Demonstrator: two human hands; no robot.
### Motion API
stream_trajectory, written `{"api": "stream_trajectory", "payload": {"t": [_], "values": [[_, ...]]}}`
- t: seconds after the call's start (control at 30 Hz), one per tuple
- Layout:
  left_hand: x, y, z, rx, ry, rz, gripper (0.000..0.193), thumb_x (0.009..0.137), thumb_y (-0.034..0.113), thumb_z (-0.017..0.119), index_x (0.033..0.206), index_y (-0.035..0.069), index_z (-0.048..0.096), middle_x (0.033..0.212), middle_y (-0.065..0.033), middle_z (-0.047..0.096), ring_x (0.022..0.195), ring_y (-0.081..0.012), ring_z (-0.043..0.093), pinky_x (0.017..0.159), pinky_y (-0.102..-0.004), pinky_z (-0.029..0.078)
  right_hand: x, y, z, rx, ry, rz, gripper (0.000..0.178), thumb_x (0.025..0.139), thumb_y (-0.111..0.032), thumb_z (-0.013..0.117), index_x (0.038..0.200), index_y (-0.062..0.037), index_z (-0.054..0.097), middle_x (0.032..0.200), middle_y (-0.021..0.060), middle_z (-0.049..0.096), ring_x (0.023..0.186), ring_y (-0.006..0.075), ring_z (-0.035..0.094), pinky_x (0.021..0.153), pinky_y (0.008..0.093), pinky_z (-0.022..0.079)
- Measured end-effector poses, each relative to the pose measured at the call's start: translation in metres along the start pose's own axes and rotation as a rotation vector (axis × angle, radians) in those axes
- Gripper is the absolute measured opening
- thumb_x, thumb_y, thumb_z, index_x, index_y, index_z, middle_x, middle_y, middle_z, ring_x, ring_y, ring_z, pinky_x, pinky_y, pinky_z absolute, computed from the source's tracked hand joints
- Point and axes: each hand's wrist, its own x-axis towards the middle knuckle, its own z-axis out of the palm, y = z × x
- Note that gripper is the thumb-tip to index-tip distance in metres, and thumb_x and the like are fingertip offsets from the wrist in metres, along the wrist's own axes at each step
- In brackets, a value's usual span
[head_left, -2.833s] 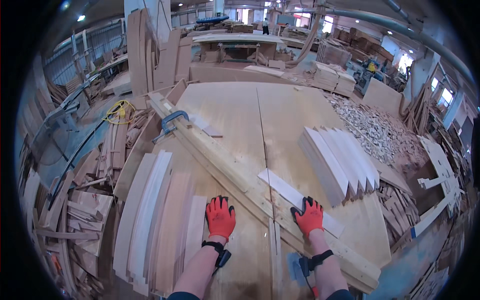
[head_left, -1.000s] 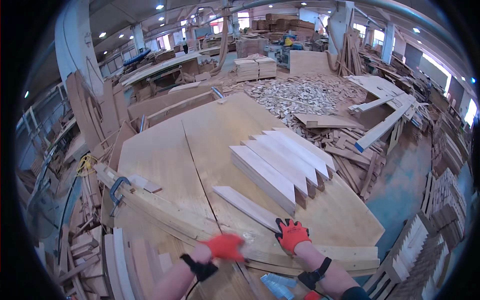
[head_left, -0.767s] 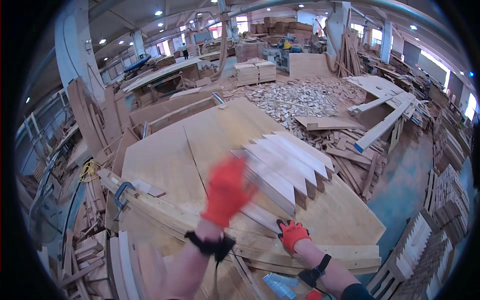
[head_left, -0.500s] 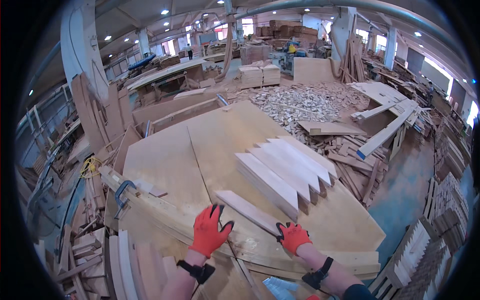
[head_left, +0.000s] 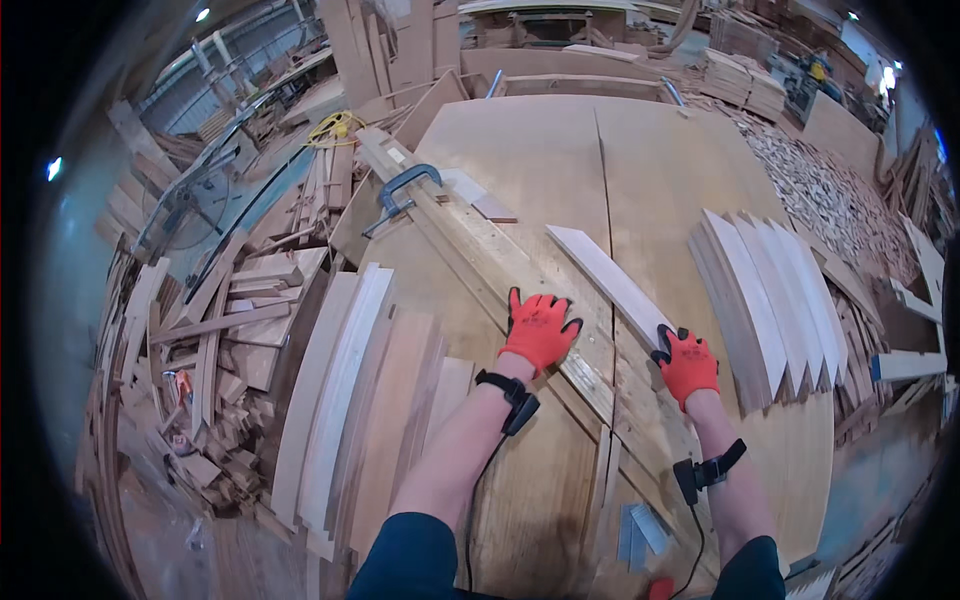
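Both my hands wear red gloves with black fingertips. My left hand (head_left: pixel 540 330) rests on a long wooden rail (head_left: pixel 490 250), fingers spread and nothing in them. To its right, my right hand (head_left: pixel 688 365) has its thumb and fingers at the near end of a pale wooden slat (head_left: pixel 610 280). The slat lies slantwise on the plywood tabletop (head_left: pixel 700 180), and its far end is cut at an angle. Right of that hand is a stack of similar slats (head_left: pixel 765 310) with pointed ends. A blue-grey C-clamp (head_left: pixel 408 190) sits over the rail's far part.
Several long boards (head_left: pixel 340 400) stand at the near left, beside a heap of wood offcuts (head_left: pixel 240 350). Small metal plates (head_left: pixel 640 530) lie near the front. Two angled offcuts (head_left: pixel 480 195) rest by the clamp. A pile of scraps (head_left: pixel 820 190) covers the floor at the far right.
The view has turned left and down. My left hand has come down onto the rail, while my right hand stays at the slat's near end.
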Motion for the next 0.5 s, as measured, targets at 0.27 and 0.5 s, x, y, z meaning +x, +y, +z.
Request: {"api": "stream_trajectory", "payload": {"t": [0.27,0.5], "values": [[0.035,-0.012,0.021,-0.054,0.106,-0.055,0.052,0.093,0.038,0.061,0.139,0.013,0.056,0.151,-0.0144,0.049,0.141,-0.0302,0.042,0.119,-0.0522,0.026,0.034,-0.041,0.012,0.011,-0.006,-0.222,0.048,0.09,-0.031,0.07,0.137,-0.0235,0.061,0.141,0.0146,0.054,0.12,0.0373,0.057,0.097,0.046,0.053],[0.035,-0.008,0.024,0.0,0.104,-0.057,0.047,0.093,0.032,0.06,0.135,0.012,0.06,0.148,-0.0102,0.053,0.14,-0.0318,0.043,0.118,-0.0515,0.028,0.052,-0.062,0.022,0.119,-0.025,-0.247,0.044,0.094,-0.029,0.064,0.136,-0.0192,0.06,0.14,0.015,0.055,0.125,0.0365,0.055,0.1,0.0475,0.052]]}}
